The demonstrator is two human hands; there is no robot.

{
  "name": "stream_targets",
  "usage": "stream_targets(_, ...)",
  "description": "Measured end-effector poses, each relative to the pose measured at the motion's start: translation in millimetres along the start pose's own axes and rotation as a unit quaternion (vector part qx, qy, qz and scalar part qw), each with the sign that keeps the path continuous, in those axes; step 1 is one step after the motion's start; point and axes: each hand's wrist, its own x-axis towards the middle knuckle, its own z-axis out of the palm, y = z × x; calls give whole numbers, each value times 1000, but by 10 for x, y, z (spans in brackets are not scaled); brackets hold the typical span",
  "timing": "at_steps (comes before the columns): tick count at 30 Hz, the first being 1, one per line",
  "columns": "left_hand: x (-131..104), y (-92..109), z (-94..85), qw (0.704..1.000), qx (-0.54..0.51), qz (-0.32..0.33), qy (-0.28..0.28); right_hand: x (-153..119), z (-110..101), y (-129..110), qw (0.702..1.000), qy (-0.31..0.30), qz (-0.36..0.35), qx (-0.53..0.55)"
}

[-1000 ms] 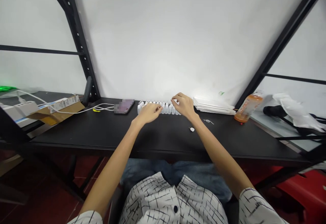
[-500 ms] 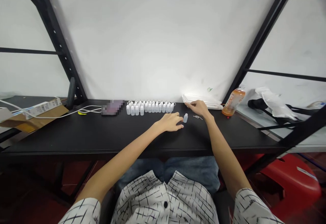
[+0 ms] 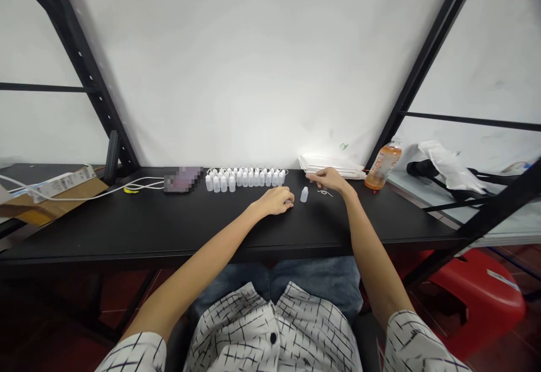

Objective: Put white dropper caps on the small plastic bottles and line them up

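Observation:
A small white plastic squeeze bottle (image 3: 304,194) stands upright on the black table (image 3: 169,225), apart from both hands. Just left of it, my left hand (image 3: 276,200) is closed with its fingers curled; whatever they may hold is hidden. My right hand (image 3: 331,178) hovers behind and right of the bottle, thumb and fingertips pinched together, too small a spot to make out what is between them. Near that hand lies a small white looped cap strap (image 3: 324,193). Several similar white bottles with looped caps (image 3: 245,178) stand grouped at the back.
A stack of white packets (image 3: 329,164) lies against the wall behind my right hand. An orange drink bottle (image 3: 382,166) leans at the right. Further left are a phone (image 3: 182,180), white cables (image 3: 143,183) and a cardboard box (image 3: 67,191). Black shelf posts flank the table.
My left hand has drawn back left from the bottle and curled its fingers. The bottle stands free, and my right hand has barely moved. The whole view has shifted slightly.

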Motion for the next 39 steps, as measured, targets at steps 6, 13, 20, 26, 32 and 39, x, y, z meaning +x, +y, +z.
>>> stream_targets(6,29,-193,-52,991,-87,-46,91,-78,60,-130,979,-194,-17,67)
stream_targets(13,56,-253,-141,897,-388,-142,160,-50,278,-255,982,-178,-56,41)
stream_targets(20,16,-211,-199,822,-503,-163,211,-105,419,-430,966,-202,-50,157)
stream_targets(26,30,-269,-175,850,-452,-184,197,-88,496,-421,974,-174,-66,133)
stream_targets(32,-41,-324,-187,900,-346,-162,209,34,746,-336,979,-79,-166,87)
stream_targets(39,-382,-628,-340,948,-219,-165,164,28,1009,-454,978,-89,-173,71)
